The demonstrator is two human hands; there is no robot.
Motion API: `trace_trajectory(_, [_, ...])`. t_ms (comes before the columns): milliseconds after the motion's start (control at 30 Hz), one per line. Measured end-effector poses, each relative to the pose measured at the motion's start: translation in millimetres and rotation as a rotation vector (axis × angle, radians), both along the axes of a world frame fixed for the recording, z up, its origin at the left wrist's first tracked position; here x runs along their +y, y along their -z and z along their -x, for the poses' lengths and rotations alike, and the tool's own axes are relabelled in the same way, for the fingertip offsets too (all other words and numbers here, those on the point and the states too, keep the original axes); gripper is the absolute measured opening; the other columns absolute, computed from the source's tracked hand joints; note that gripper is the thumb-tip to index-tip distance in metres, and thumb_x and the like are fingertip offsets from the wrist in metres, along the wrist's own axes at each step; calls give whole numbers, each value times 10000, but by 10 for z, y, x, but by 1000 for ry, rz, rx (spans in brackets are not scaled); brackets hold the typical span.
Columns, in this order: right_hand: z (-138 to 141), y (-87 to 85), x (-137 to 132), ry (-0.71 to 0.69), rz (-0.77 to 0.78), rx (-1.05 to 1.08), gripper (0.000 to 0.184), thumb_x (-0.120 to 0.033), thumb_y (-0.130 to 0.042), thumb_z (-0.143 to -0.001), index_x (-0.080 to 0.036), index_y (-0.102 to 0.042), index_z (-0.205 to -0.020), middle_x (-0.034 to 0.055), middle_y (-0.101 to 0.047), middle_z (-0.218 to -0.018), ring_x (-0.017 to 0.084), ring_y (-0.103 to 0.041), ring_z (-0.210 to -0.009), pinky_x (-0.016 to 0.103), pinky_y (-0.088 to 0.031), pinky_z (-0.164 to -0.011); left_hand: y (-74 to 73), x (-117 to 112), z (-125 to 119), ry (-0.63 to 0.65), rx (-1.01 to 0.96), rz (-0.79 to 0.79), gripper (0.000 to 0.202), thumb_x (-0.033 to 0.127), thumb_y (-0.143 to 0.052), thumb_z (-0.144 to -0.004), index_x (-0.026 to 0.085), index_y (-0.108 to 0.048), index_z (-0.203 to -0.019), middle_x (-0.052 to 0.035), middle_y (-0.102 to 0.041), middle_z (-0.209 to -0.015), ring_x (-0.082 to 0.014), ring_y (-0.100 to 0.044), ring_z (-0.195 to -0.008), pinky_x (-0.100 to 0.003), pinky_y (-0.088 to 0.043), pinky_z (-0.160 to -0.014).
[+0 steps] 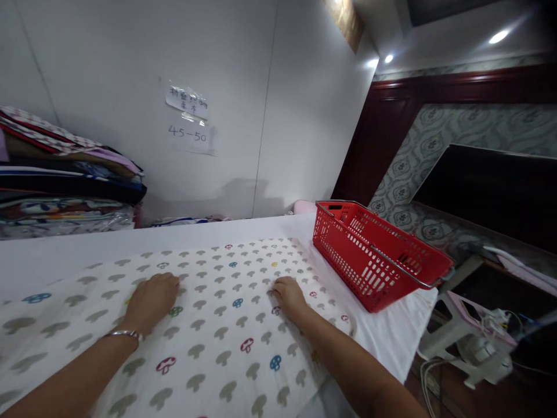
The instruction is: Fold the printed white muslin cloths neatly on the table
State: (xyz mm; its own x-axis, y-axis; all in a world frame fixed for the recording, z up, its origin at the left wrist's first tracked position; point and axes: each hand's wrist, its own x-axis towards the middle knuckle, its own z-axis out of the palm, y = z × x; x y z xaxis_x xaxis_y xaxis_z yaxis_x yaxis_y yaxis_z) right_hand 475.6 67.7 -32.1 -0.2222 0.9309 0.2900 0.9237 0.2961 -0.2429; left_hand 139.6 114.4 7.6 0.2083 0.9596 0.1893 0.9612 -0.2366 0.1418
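We log the white mushroom-print cloth as spread out on the white-covered worktop, directly in front of the person and under both hands; it looks mostly flat, so we judge the laying-out largely done. What's left is small by our reading: faint ripples toward the near part and a right edge that isn't quite straight. The near left side runs out of view, so we can't vouch for it, nor can we count layers. The red basket stands just beside the cloth's right edge, and folded fabrics are piled at the far left. Pose, quickly: the left hand comes in from the lower left, palm down on the cloth, fingers pointing away and a little right (bracelet at that wrist, for the record). The right hand reaches in from the lower right, palm down, right of the cloth's middle, fingers pointing away and leftward. The hands are well apart, roughly level, with cloth between them. Grip: both seem to rest on the fabric, but the fingertips are too unclear for us to tell whether either pinches any.
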Motion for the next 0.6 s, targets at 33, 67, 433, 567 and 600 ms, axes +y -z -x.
trace_trajectory(33, [5, -2, 9, 7, 1, -7, 147, -170, -540, -847, -197, -685, -845, 39, -658, -982, 190, -555, -964, 306, -393, -868, -13, 7, -7, 12, 61, 7, 347, 204, -279, -874, 125, -602, -774, -115, -635, -885, -247, -537, -908, -381, -380, -820])
trace_trajectory(67, [10, -3, 16, 14, 3, -17, 143, -168, -543, -847, -197, -682, -836, 36, -659, -973, 191, -555, -957, 307, -391, -855, -22, 12, -10, 21, 109, 5, 356, 192, -266, -876, 123, -600, -776, -115, -632, -892, -247, -533, -910, -381, -377, -817])
trace_trajectory(433, [12, 25, 65, 61, -55, -141, 191, -128, -411, -885, -194, -590, -876, 57, -587, -945, 189, -506, -880, 276, -409, -753, 50, 55, 44, 49, 195, -75, 384, 152, -199, -883, 132, -569, -782, -92, -608, -887, -240, -515, -905, -366, -381, -806])
trace_trajectory(567, [26, 5, 48, 25, -34, -159, 182, -96, -420, -854, -202, -569, -864, 51, -577, -922, 194, -496, -874, 280, -409, -753, 37, 68, 42, -44, 161, -52, 385, 205, -180, -902, 124, -550, -829, -103, -600, -898, -232, -529, -879, -349, -392, -794])
trace_trajectory(600, [35, -11, 44, 28, -32, -160, 178, -94, -425, -849, -202, -564, -870, 52, -575, -930, 196, -494, -878, 281, -408, -755, 43, 74, 44, -53, 147, -43, 389, 206, -169, -903, 124, -545, -843, -104, -595, -897, -228, -532, -875, -344, -393, -794])
